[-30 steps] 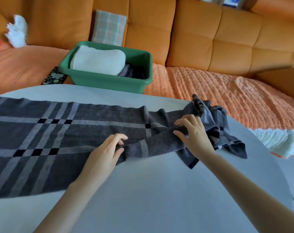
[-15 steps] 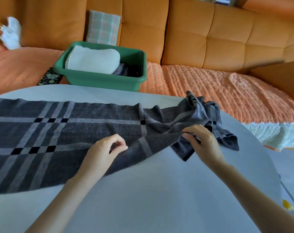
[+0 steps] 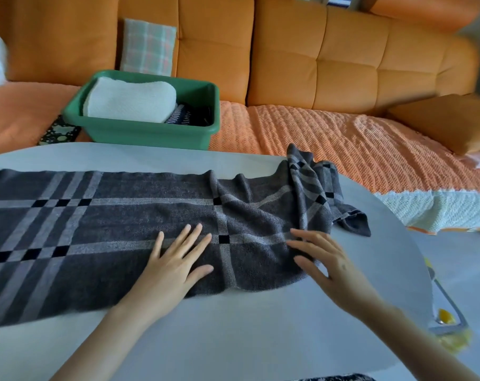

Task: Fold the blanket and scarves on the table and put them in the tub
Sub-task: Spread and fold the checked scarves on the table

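1. We see the scarf (image 3: 118, 215) lying lengthwise on the table (image 3: 247, 334), under both hands.
2. The left hand (image 3: 175, 265) rests flat on its middle, fingers straight, grasping nothing.
3. The right hand (image 3: 332, 266), also flat and released, touches its near edge beside the bunched right end.
4. The scarf is dark grey with pale stripes and black squares; its left part lies smooth.

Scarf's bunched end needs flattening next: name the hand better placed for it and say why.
Right. The right hand lies open, fingers on the scarf next to the bunched end. The left hand presses flat on the smooth middle, farther from that bunch.
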